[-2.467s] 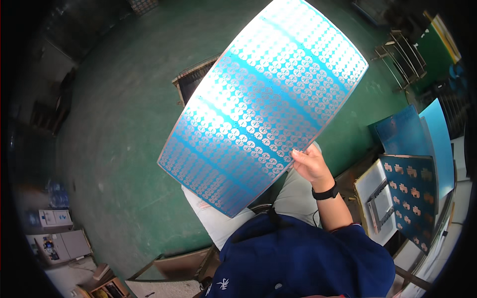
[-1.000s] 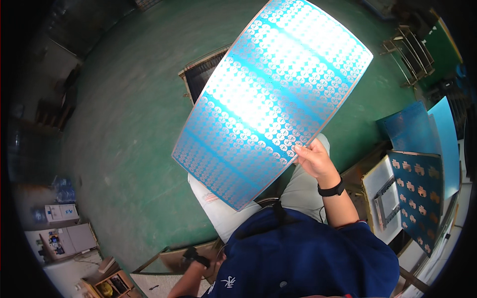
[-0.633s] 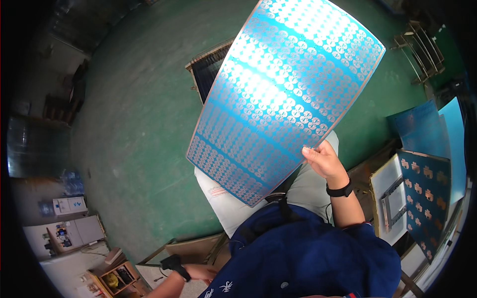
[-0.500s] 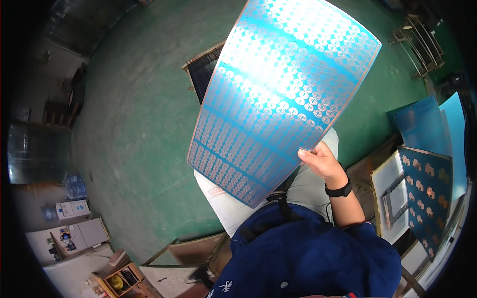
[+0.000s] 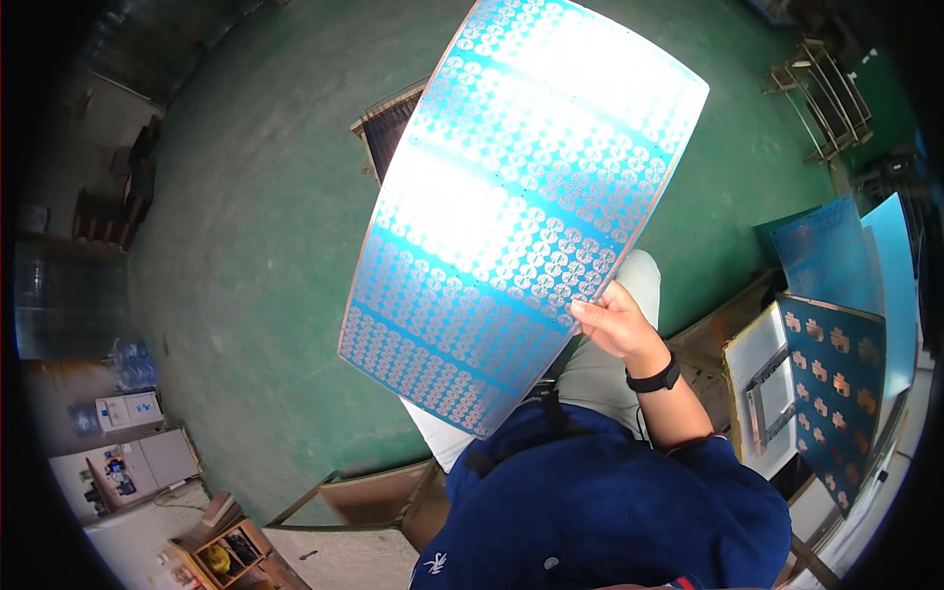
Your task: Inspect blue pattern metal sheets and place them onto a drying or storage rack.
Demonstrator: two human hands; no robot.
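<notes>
My right hand (image 5: 613, 322), with a black band on its wrist, grips the right edge of a large blue sheet (image 5: 511, 216). The sheet is thin, printed with rows of small pale round patterns, and glares with reflected light. It is held up and tilted in front of me, above my lap in light trousers (image 5: 629, 285). My left hand is not visible. My dark blue top (image 5: 600, 501) fills the lower middle of the view.
Green floor (image 5: 256, 246) lies all around. More blue patterned sheets (image 5: 836, 275) stand at the right beside a white frame (image 5: 762, 393). A dark slatted frame (image 5: 388, 128) lies behind the sheet. Cardboard boxes (image 5: 364, 492) sit at the bottom, metal racks (image 5: 826, 88) at the top right.
The sheet has swung a little toward upright and shifted right in my right hand. My left hand, seen briefly reaching at the lower left, has dropped out of view.
</notes>
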